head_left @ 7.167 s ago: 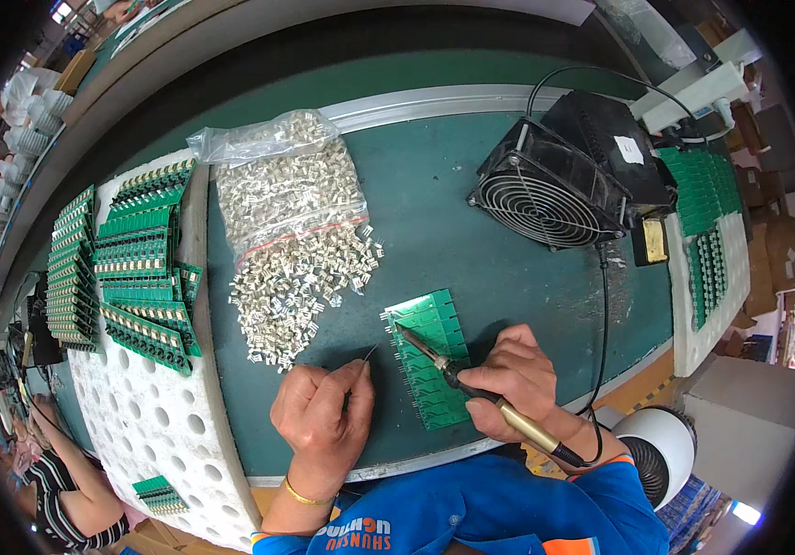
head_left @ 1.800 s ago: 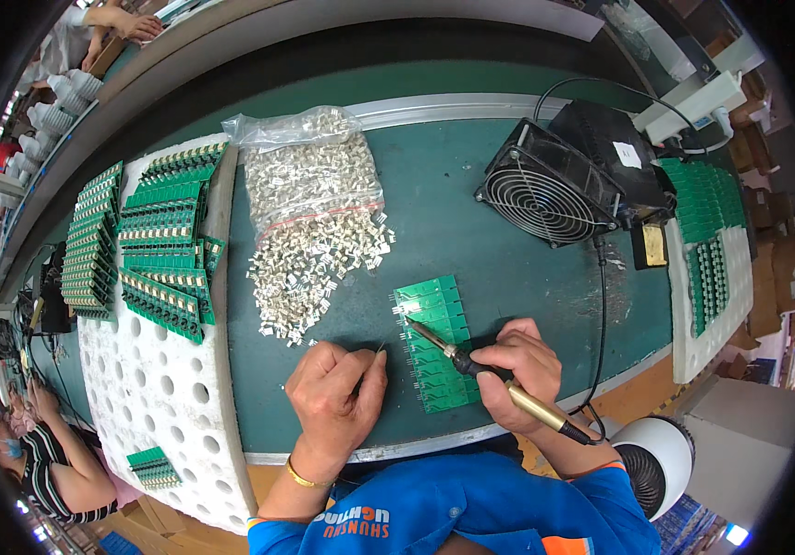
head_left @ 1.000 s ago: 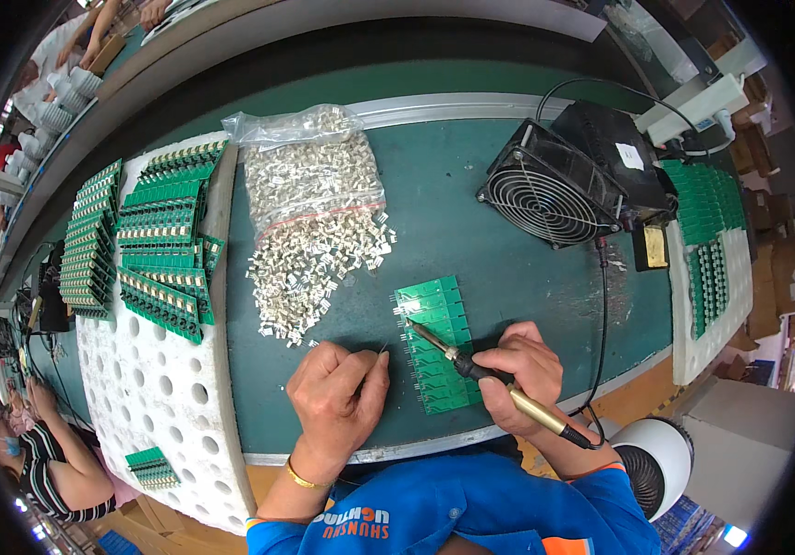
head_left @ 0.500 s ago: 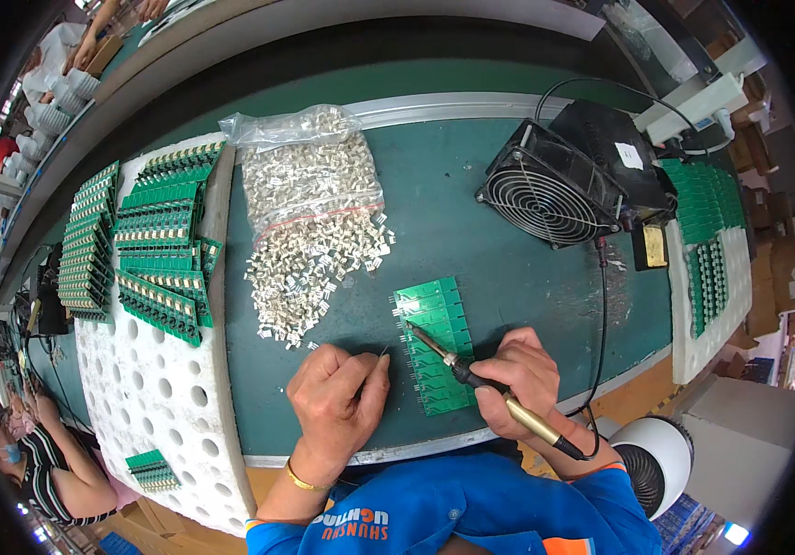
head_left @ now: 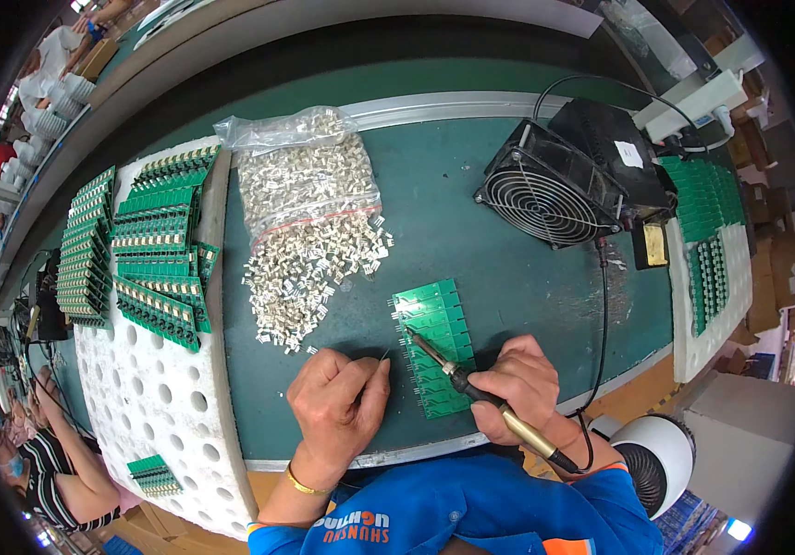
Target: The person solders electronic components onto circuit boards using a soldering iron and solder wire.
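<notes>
A green circuit board panel [head_left: 436, 319] lies on the bench in front of me, with a row of small white connectors along its left edge. My right hand [head_left: 519, 384] is closed around a soldering iron [head_left: 529, 433] with a brass-coloured handle. The iron's tip meets the panel near its left edge, in the upper half. Just left of the panel, my left hand [head_left: 337, 398] pinches a thin strand of solder wire [head_left: 385, 353]; its end points toward the board. The rest of the strand is hidden by the fingers.
Loose white connectors [head_left: 300, 287] spill from a clear plastic bag [head_left: 300, 176]. Finished-looking boards [head_left: 152, 217] are stacked on white perforated foam [head_left: 143, 388] at left. A black fan [head_left: 550, 194] stands at back right beside a yellow sponge [head_left: 654, 245]. The iron's cord [head_left: 603, 324] runs behind my right hand.
The iron's tip has shifted very slightly toward me along the panel's left edge. My left hand keeps its pinch, almost in the same place.
</notes>
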A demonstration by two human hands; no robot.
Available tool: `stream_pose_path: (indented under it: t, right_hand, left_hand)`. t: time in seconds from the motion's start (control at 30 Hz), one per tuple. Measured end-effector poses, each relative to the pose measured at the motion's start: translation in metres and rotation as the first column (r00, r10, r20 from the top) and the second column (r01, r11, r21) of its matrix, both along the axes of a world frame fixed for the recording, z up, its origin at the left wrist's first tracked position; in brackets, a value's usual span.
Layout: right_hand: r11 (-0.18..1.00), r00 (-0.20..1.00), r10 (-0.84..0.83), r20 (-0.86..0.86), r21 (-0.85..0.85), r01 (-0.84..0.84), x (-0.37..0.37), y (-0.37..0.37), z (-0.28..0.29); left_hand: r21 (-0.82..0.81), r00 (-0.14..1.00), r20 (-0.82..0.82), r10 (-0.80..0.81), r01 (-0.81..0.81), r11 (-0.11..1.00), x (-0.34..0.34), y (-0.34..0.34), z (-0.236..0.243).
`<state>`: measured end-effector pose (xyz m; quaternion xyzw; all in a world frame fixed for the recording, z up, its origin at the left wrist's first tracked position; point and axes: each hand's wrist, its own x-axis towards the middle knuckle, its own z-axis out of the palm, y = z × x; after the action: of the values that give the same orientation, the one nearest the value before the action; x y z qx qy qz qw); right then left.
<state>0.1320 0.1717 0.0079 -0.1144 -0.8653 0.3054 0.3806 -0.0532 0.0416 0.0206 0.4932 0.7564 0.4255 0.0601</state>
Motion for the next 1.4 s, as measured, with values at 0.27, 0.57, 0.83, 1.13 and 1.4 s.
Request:
stream_pose_path:
  t: [0.27, 0.57, 0.83, 1.13, 1.4]
  right_hand:
    - [1.0, 1.0, 0.012, -0.001, -0.005, -0.012, -0.0003, 0.001, 0.0008]
    - [0.999, 0.999, 0.034, 0.019, 0.008, -0.034, 0.0013, 0.0022, 0.0025]
    - [0.998, 0.997, 0.049, 0.058, 0.043, -0.051, 0.0017, 0.0009, 0.0056]
    - [0.998, 0.998, 0.03, 0.057, 0.05, -0.032, 0.0054, -0.0006, 0.0058]
    - [1.0, 1.0, 0.015, 0.012, 0.018, -0.015, 0.0067, 0.0005, 0.0033]
  left_hand:
    - [-0.022, 1.0, 0.013, 0.001, 0.0, 1.0, 0.0001, -0.0009, -0.0005]
    - [0.014, 1.0, -0.019, 0.014, -0.014, 1.0, -0.0006, 0.0004, -0.0037]
    - [-0.029, 1.0, 0.013, 0.013, -0.013, 1.0, -0.0001, 0.0001, -0.0017]
    - [0.002, 1.0, -0.003, 0.027, -0.027, 1.0, -0.0019, -0.0001, -0.0017]
    - [0.003, 1.0, 0.005, 0.03, -0.03, 1.0, -0.0016, -0.0011, -0.003]
